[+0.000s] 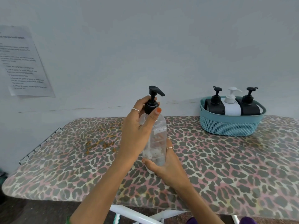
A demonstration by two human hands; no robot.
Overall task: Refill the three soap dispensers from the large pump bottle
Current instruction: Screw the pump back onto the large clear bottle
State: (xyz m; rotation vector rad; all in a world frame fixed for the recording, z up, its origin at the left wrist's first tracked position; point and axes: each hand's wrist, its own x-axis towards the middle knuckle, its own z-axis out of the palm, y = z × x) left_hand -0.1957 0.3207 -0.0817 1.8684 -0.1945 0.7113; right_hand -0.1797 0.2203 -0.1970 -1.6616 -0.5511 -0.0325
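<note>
I see the large pump bottle (156, 139) upright over the counter (226, 159). Right hand (165, 165) grips its base; left hand (137, 126) fingers (155, 113) pinch the black pump collar (150, 106). Three dispensers (232, 103) stand in the blue basket (229, 125).

Stands against a plain pale wall (145, 38): a board (226, 167) covered in leopard-print cloth, on white legs (137, 215). Hangs at left, taped up: a printed sheet (24, 62).

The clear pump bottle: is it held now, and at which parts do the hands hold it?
Yes. The left hand grips the black pump collar of the clear pump bottle; the right hand holds its lower body.
</note>
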